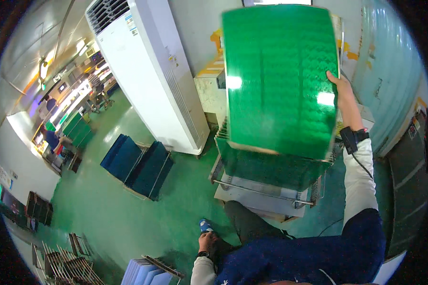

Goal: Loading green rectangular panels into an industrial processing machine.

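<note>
A large, glossy green panel (276, 85), looking like a circuit-board sheet, is held upright in front of me. My right hand (341, 88) grips its right edge, thumb on the near face and the other fingers hidden behind. The panel's lower edge is above a wire rack (218, 173) with more dark green panels (271, 166) standing in it; whether it touches them I cannot tell. Low down beside my leg hangs my left hand (206, 241), away from the panel. Its fingers are too small and partly hidden to read, and no object shows in it.
The rack stands on a pale base (257, 190). A tall white air conditioner (147, 71) rises behind at the left. Dark blue panels (145, 166) stand on the floor, with pale sheets (145, 274) and empty wire racks (71, 266) nearer. People sit at far-left benches.
</note>
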`<state>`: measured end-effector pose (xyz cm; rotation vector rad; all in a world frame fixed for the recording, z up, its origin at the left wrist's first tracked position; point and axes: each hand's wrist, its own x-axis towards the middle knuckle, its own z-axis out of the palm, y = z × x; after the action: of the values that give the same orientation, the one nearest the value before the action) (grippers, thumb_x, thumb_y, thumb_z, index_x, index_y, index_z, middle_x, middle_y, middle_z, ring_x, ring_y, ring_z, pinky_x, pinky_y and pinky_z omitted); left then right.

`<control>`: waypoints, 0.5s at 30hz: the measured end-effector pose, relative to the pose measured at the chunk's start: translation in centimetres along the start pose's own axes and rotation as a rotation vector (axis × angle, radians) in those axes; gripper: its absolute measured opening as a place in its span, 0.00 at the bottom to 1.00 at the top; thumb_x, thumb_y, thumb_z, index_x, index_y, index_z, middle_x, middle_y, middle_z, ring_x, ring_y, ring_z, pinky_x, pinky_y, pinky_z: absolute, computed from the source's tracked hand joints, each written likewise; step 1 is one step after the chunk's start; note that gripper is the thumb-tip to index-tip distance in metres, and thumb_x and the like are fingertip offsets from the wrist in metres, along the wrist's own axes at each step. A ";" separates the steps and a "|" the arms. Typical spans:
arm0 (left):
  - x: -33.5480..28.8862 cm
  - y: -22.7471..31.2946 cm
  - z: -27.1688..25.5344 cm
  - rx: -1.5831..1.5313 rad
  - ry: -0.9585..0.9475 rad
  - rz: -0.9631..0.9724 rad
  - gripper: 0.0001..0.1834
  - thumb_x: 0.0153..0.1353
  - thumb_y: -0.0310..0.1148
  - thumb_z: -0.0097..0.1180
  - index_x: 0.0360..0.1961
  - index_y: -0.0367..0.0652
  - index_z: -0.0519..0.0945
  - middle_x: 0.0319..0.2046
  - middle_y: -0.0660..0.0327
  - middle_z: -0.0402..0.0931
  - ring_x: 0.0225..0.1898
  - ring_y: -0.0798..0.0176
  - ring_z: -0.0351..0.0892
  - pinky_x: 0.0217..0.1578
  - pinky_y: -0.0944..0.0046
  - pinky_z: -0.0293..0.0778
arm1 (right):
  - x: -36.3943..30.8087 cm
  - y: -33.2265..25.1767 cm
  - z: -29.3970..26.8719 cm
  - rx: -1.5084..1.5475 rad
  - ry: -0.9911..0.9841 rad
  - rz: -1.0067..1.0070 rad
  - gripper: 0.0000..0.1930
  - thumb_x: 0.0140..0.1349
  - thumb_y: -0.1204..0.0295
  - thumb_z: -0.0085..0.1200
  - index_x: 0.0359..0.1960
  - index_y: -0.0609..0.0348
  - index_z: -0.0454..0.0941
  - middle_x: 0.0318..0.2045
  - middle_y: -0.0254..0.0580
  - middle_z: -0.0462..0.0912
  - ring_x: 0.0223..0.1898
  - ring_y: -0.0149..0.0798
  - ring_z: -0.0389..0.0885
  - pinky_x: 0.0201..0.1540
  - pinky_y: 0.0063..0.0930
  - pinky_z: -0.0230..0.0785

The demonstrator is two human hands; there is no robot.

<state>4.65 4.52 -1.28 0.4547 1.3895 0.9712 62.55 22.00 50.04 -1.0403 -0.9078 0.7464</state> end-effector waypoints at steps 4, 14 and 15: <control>-0.2 -0.2 0.5 -0.027 -0.019 0.023 0.07 0.57 0.28 0.55 0.32 0.34 0.73 0.24 0.56 0.74 0.24 0.60 0.76 0.25 0.60 0.76 | 3.3 5.0 -2.8 0.317 -0.077 0.142 0.18 0.57 0.71 0.56 0.49 0.59 0.71 0.44 0.42 0.78 0.42 0.38 0.78 0.45 0.37 0.73; -3.5 1.6 0.8 0.721 -0.068 0.468 0.07 0.57 0.34 0.54 0.29 0.42 0.76 0.28 0.61 0.75 0.29 0.61 0.72 0.30 0.57 0.69 | 7.9 20.8 -1.2 0.459 -0.068 0.078 0.06 0.58 0.72 0.54 0.33 0.57 0.70 0.30 0.35 0.72 0.33 0.34 0.74 0.42 0.30 0.72; -3.8 2.3 2.2 0.494 -0.069 0.274 0.07 0.58 0.35 0.52 0.28 0.44 0.76 0.28 0.63 0.74 0.30 0.63 0.70 0.31 0.55 0.67 | 8.0 21.9 -1.7 0.462 -0.031 0.084 0.06 0.59 0.72 0.54 0.33 0.57 0.69 0.30 0.36 0.71 0.33 0.35 0.74 0.42 0.30 0.73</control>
<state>6.50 3.36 3.22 1.0599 1.5277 0.8114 65.50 35.54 31.22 -0.6606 -0.6758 0.9894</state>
